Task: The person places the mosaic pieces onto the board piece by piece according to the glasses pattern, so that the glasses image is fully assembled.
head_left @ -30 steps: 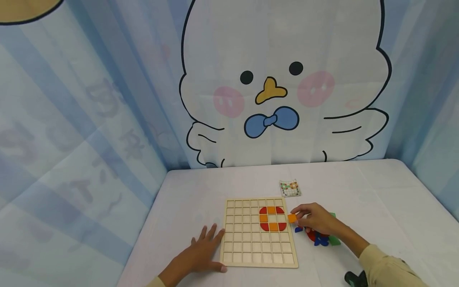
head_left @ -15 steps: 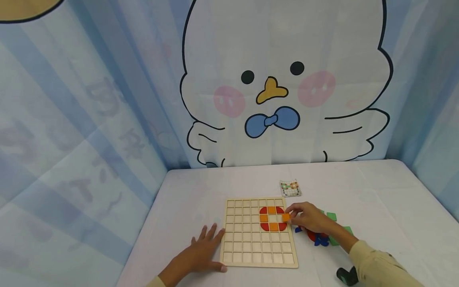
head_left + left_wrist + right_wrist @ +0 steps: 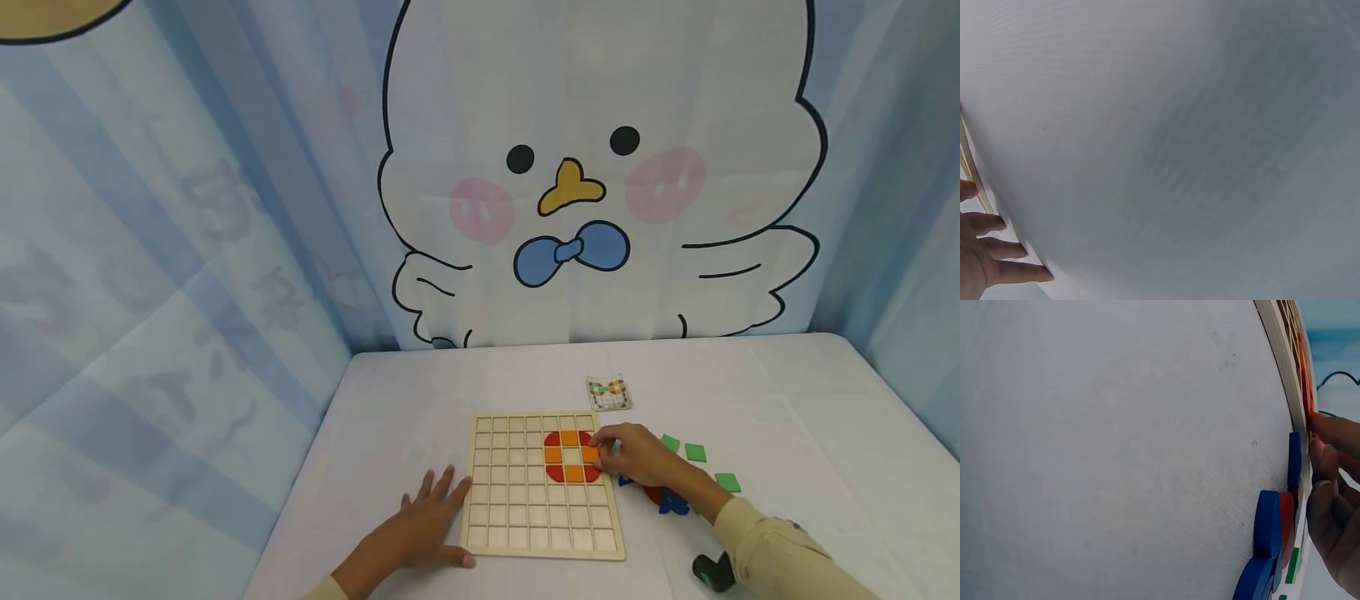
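A wooden grid board lies on the table, with red rounded tiles and orange square tiles forming a ring in its upper right. At the ring's right side, my right hand pinches an orange square tile in its cell with thumb and fingers. The right wrist view shows the same hand right at the board's edge. My left hand is spread flat on the table, its fingertips and thumb against the board's left edge. In the left wrist view its fingers are straight and apart.
Blue pieces, a red piece and green square tiles lie loose right of the board, partly under my right forearm. A small pattern card lies beyond the board. A dark object sits beside my right sleeve.
My right hand has moved left with the orange tile, from beside the board into the ring's right cell. Green tiles have come into view behind the forearm. My left hand stays still.
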{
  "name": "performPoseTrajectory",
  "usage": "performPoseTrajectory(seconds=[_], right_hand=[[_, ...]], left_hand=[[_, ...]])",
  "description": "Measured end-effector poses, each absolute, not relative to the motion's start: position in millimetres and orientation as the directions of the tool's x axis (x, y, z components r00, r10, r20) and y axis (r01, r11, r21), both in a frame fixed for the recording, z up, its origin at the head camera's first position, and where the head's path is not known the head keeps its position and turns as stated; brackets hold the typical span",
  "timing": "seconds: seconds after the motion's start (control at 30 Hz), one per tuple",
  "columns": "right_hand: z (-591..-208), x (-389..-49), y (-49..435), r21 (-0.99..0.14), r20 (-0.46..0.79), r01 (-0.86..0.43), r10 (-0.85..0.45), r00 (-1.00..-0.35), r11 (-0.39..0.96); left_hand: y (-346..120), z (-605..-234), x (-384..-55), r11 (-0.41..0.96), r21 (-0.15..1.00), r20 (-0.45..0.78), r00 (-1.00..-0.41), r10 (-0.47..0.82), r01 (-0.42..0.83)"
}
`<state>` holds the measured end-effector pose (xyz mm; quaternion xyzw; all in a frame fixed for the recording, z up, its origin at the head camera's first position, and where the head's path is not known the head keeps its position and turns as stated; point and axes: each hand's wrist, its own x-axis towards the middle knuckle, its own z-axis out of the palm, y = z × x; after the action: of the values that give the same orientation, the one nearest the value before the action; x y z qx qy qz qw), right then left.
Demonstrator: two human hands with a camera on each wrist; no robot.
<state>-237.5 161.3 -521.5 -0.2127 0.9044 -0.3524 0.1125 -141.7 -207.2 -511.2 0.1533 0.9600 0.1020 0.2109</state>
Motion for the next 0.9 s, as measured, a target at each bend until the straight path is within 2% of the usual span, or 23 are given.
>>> performPoseTrajectory(seconds=[0.53, 0.9], right_hand=[[-515.4, -242.4, 160.7, -0.673, -0.053, -0.360, -0.527, -0.848, 0.647], [-514.4, -244.7, 157.6, -0.672, -0.092, -0.312, -0.494, -0.865, 0.672]], left_hand=[[-204.9, -508.7, -141.7, 0.939, 0.255, -0.385, -0.866, 0.318, 0.231], [-205.5, -511.2, -142.1, 0.940, 0.254, -0.382, -0.869, 0.315, 0.230]])
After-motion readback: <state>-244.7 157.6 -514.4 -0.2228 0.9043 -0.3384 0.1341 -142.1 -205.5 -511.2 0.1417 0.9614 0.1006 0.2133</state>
